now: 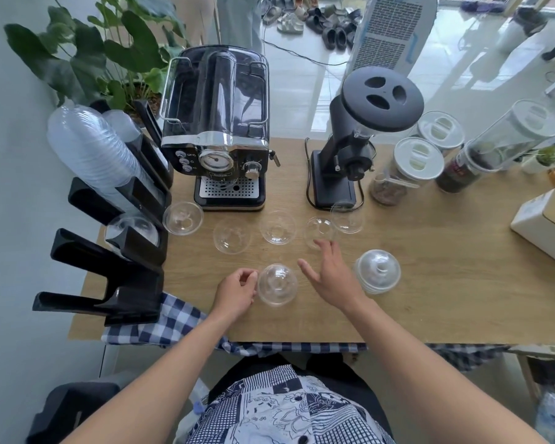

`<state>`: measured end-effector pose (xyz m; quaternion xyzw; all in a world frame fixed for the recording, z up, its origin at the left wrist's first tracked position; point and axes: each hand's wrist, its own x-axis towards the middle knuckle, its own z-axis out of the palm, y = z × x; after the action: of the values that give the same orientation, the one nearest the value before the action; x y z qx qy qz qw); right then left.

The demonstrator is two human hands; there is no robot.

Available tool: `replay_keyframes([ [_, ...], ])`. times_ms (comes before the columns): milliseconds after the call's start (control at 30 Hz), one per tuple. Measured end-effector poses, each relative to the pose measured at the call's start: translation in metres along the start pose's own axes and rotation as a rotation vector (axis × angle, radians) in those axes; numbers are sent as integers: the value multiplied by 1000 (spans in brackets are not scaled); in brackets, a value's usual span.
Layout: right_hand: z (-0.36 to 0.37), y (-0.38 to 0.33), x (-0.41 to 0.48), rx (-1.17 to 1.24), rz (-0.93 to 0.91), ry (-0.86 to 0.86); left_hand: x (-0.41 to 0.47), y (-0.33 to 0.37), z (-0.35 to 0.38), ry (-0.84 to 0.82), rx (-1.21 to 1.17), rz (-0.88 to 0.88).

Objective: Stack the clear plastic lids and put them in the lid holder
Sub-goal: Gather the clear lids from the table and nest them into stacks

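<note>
Several clear dome lids lie on the wooden table (430,283). My left hand (236,291) pinches the left rim of one dome lid (277,285) near the front edge. My right hand (332,272) hovers open with fingers spread, just right of that lid, its fingertips close to a lid lying rim-up (319,232). A short stack of lids (378,275) stands dome-up to its right. More loose lids (231,236) (277,231) (182,217) (348,216) lie in a row further back. The black lid holder (135,245) stands at the table's left edge with a lid in one slot.
A black espresso machine (223,155) and a coffee grinder (350,149) stand behind the lids. Jars (407,168) sit at the back right, a white box (545,224) at the right edge. A tall stack of cups (90,145) leans in the holder. Checked cloth (173,318) hangs at the front.
</note>
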<state>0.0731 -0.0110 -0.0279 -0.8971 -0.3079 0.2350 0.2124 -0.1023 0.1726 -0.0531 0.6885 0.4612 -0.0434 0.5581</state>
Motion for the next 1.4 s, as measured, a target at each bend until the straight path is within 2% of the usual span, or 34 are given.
replay_keyframes([
  [133, -17, 7, 30, -45, -19, 28, 7, 7, -10, 189, 223, 209],
  [233, -24, 11, 48, -117, -16, -44, 24, 12, -24, 300, 483, 409],
  [300, -24, 13, 56, -158, -8, -81, 35, 14, -33, 281, 683, 468],
  [367, -21, 15, 60, -183, -1, -99, 42, 16, -40, 212, 806, 456],
  [433, -17, 17, 60, -185, 4, -110, 45, 17, -42, 166, 882, 447],
  [567, -8, 24, 52, -170, 33, -126, 49, 14, -42, 191, 926, 477],
  [733, -1, 34, 39, -167, 59, -165, 41, 11, -41, 248, 766, 534],
  [867, -6, 22, 24, -96, 69, -119, 34, 7, -47, 249, 464, 509],
  [1033, -7, 0, -4, -33, 18, -10, 20, 2, -57, 266, 83, 321],
  [1200, 15, -13, -25, -61, -65, -66, 13, 0, -62, 223, -406, 87],
  [1400, 43, -25, -33, -79, -8, -72, 7, -3, -54, 138, -592, -31],
])
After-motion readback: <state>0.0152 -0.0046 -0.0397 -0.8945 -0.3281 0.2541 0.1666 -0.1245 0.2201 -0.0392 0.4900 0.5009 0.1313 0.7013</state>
